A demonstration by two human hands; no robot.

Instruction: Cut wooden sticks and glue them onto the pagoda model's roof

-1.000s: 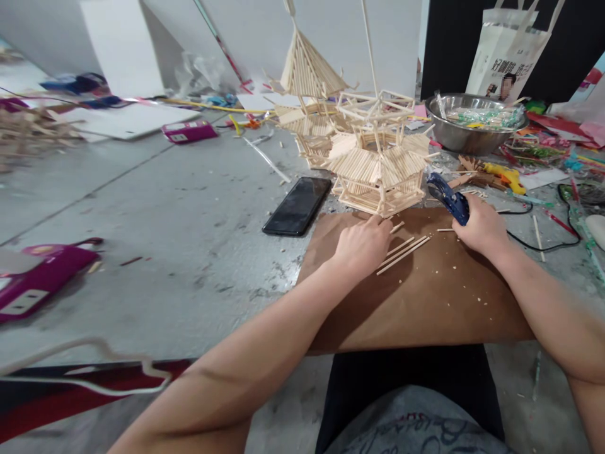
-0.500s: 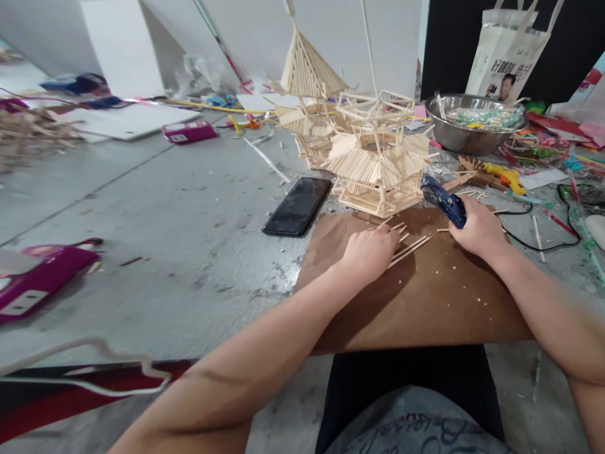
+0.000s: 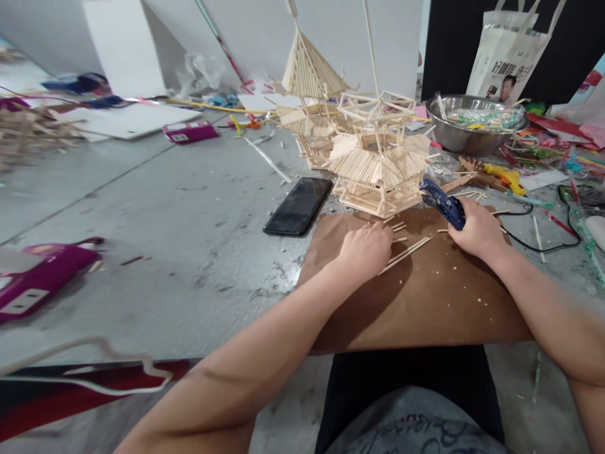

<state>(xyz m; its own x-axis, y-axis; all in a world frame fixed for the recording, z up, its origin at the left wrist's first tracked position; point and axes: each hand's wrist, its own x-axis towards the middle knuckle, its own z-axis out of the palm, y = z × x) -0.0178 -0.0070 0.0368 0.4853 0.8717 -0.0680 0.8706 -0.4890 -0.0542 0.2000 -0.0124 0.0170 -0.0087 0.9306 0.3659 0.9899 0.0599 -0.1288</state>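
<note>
My right hand [image 3: 478, 228] is wrapped around a blue glue gun [image 3: 443, 203] flecked with pale spots, its front end pointing up and left toward the stick model. My left hand [image 3: 367, 248] rests low over the brown board [image 3: 425, 309], fingers curled down on thin wooden sticks [image 3: 399, 226]; its fingertips are partly hidden. A pair of longer sticks [image 3: 405, 255] lies on the board just right of that hand. Beyond both hands stands a tiered hexagonal pavilion model [image 3: 380, 161] of wooden sticks, with a taller peaked one [image 3: 309, 69] behind it.
A black phone [image 3: 299, 207] lies left of the board. At the back right are a metal bowl [image 3: 466, 142], a yellow glue gun [image 3: 505, 176], a black cord [image 3: 543, 246] and loose scraps. Purple boxes [image 3: 42, 277] sit on the left, and a white tote bag [image 3: 505, 53] stands behind the bowl.
My left hand has shifted slightly left, so more of the longer sticks shows. My right hand and the blue glue gun have hardly moved.
</note>
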